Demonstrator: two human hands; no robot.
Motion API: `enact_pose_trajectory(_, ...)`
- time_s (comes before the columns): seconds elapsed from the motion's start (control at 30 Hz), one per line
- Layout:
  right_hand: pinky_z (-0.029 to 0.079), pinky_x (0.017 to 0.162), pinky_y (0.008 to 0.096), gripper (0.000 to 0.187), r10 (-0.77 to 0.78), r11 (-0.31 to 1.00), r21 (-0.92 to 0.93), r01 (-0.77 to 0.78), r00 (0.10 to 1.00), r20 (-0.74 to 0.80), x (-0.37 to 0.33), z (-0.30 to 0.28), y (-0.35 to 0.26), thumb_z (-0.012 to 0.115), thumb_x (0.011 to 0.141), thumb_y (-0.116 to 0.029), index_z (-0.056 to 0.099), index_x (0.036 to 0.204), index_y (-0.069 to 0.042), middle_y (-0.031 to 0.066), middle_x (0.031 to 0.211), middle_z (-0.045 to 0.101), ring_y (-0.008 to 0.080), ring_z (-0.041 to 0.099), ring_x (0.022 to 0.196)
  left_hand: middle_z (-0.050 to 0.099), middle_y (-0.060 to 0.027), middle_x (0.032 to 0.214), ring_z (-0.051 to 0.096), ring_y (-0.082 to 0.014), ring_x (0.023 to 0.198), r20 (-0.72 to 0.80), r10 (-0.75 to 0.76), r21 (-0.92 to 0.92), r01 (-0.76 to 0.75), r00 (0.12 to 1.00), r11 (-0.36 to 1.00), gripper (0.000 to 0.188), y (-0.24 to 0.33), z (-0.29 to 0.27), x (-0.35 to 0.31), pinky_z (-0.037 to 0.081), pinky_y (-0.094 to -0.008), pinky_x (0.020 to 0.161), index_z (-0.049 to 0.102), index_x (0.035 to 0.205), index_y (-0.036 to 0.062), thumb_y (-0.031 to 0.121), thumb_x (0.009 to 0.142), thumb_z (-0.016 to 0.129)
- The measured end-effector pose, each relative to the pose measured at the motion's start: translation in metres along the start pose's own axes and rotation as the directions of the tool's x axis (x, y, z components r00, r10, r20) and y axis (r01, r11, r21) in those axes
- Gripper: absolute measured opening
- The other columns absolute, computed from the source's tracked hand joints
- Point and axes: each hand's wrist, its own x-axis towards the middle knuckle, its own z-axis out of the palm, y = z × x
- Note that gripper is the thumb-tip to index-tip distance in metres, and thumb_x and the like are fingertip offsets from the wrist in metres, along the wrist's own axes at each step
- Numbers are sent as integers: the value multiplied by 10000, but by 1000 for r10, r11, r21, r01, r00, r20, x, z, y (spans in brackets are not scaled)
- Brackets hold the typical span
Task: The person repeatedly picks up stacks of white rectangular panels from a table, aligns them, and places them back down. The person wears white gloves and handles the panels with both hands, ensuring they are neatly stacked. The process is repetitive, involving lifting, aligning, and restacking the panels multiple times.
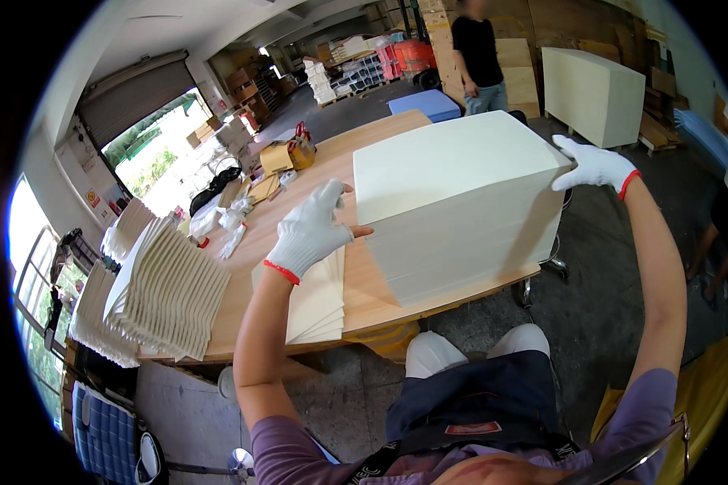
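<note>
A tall block of stacked cream paper sheets [461,234] stands on the wooden table in front of me. My left hand [311,226], in a white knit glove with a red cuff and some bare fingertips, is by the stack's left corner. Its fingers are apart, with nothing between them. At the opposite corner, my right hand [594,166] in a matching glove has its thumb and fingers spread against the edge of the stack. A few fanned cream sheets [317,303] lie under my left wrist, near the table's front edge.
Wavy piles of cream sheets [170,291] occupy the table's left end. Gloves [233,226] and a yellow-brown box [287,156] sit farther back. Beyond the table are a person in black [476,52], a blue stack [425,105] and another tall pale stack [593,97].
</note>
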Motion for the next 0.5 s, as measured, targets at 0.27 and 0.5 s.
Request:
enact_pose_trajectory(0.27, 421, 489, 273, 356, 119, 993, 9, -121, 984, 133, 12, -20, -10, 798, 699, -304, 708, 915, -35, 63, 677, 646, 126, 568, 550, 601, 4, 761, 573, -141, 741, 149, 33, -111, -16, 988, 994, 444, -2, 0, 14, 443, -316, 674, 578, 988, 101, 356, 739, 842)
enact_pose_trajectory(0.5, 460, 512, 281, 392, 126, 991, -55, -120, 982, 138, 15, -23, -10, 818, 685, -323, 708, 939, -45, 56, 698, 659, 141, 598, 580, 595, -10, 761, 559, -146, 730, 165, 73, -60, -64, 984, 996, 420, 2, -5, 14, 437, -307, 671, 585, 1006, 94, 315, 748, 832)
